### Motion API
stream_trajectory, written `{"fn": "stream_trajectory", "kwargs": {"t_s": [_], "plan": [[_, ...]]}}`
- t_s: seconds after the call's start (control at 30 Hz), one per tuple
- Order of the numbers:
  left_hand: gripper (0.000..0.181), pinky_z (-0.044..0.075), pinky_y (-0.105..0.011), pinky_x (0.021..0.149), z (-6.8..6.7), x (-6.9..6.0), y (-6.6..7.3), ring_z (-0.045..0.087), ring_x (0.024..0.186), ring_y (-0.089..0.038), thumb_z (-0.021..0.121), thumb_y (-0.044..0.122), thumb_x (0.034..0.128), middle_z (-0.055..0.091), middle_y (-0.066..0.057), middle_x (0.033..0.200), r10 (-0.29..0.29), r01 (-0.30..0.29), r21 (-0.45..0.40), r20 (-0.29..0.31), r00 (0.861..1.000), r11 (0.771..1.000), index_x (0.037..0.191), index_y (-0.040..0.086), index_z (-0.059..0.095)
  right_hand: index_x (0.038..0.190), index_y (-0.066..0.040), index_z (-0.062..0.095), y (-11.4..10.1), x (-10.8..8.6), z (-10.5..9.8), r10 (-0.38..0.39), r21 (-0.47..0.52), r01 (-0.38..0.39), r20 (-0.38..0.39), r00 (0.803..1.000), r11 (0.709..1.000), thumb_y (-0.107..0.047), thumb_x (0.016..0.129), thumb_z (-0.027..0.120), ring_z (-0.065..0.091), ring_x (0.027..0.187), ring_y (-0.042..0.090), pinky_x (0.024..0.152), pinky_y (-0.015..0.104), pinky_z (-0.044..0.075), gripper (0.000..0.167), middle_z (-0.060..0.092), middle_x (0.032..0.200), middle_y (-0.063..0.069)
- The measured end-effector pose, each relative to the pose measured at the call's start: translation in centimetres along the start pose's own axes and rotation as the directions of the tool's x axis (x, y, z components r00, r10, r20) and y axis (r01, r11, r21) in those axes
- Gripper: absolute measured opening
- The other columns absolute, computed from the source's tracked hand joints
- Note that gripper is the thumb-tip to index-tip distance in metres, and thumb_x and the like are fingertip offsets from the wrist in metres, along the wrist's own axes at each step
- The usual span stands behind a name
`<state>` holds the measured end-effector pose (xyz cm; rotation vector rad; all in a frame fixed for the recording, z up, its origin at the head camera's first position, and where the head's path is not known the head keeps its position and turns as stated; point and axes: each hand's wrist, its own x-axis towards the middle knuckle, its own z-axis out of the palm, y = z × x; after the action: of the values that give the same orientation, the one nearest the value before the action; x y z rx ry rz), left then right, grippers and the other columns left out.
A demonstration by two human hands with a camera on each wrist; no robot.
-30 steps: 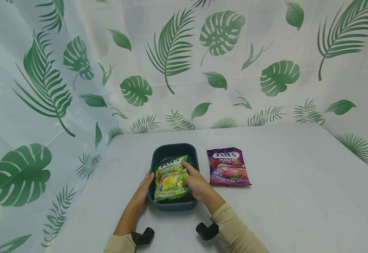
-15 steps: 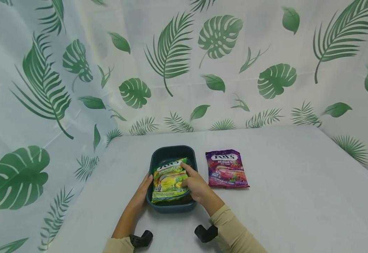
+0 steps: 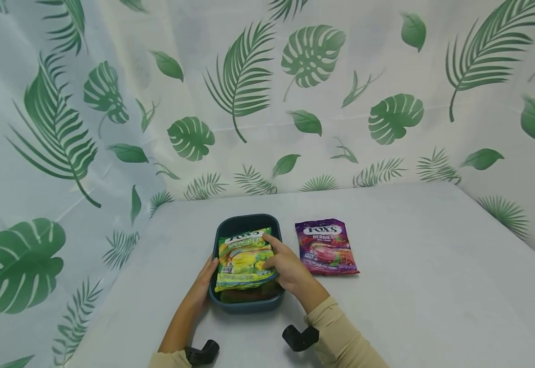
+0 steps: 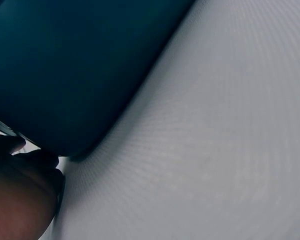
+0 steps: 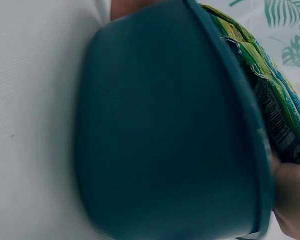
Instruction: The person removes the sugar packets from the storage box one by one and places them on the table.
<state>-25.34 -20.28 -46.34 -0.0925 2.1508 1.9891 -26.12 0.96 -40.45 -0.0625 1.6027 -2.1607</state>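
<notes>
In the head view, a deep teal, rounded rectangular plastic bin (image 3: 249, 307) stands on a white surface (image 3: 410, 255). The person's right hand (image 3: 292, 271) reaches over its right rim and grips the right side of a shiny green-and-yellow "Fox's Spring Tea" bag (image 3: 244, 260), index finger and thumb lying apart on its front. The bag is at the bin's opening, and something dark, too shadowed to identify, shows beneath its near edge. The left hand (image 3: 205, 278) rests along the bin's left outer wall, fingers extended rather than curled. A purple "Fox's Berries" bag (image 3: 326, 250) lies flat to the right of the bin. White cloth printed with green leaves (image 3: 313, 153) hangs at the far side and left.

In the left wrist view, the left hand's fingers meet the bin's teal wall, their tips partly hidden.

In the right wrist view, the green-and-yellow bag protrudes above the bin's rim, its barcode showing; part of the right hand is beside it, its grip mostly hidden.
</notes>
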Motion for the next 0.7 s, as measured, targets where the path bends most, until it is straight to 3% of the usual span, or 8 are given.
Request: {"fn": "stream_trajectory", "kwargs": {"t_s": [0.33,0.53,0.7], "plan": [[0.072,-0.004,-0.056,0.109,-0.2,0.0,-0.3,-0.008,0.14,-0.035,0.031,0.053,0.0945,-0.002,-0.013,0.154,-0.001,0.001,0.015,0.0,1.0,1.0,0.148,0.014,0.002,0.146,-0.017,0.022,-1.5,-1.2,0.1,-0.039,0.038,0.038,0.036,0.999,0.999,0.016,0.08,0.039,0.031,0.129,0.035,0.107,0.048,0.029,0.075,0.012,0.152,0.016],[0.078,0.0,-0.056,0.11,-0.2,0.2,-0.3,-0.005,0.14,-0.036,0.034,0.058,0.091,-0.001,-0.013,0.154,-0.005,0.005,0.006,0.004,1.0,1.0,0.148,0.015,0.004,0.146,-0.015,0.017,-2.9,-1.6,-1.0,-0.098,0.082,0.093,0.053,0.994,0.992,0.018,0.08,0.038,0.027,0.134,0.036,0.107,0.048,0.028,0.077,0.012,0.152,0.014],[0.067,0.001,-0.058,0.108,-0.1,0.1,-0.3,-0.002,0.14,-0.038,0.03,0.05,0.0955,0.001,-0.015,0.154,0.018,-0.018,0.015,0.016,1.0,1.0,0.148,0.016,0.006,0.148,-0.016,0.01,-4.3,-2.3,-3.0,-0.142,0.083,0.137,0.064,0.988,0.987,0.019,0.081,0.036,0.027,0.133,0.032,0.095,0.03,0.044,0.079,0.008,0.153,0.01]]}}
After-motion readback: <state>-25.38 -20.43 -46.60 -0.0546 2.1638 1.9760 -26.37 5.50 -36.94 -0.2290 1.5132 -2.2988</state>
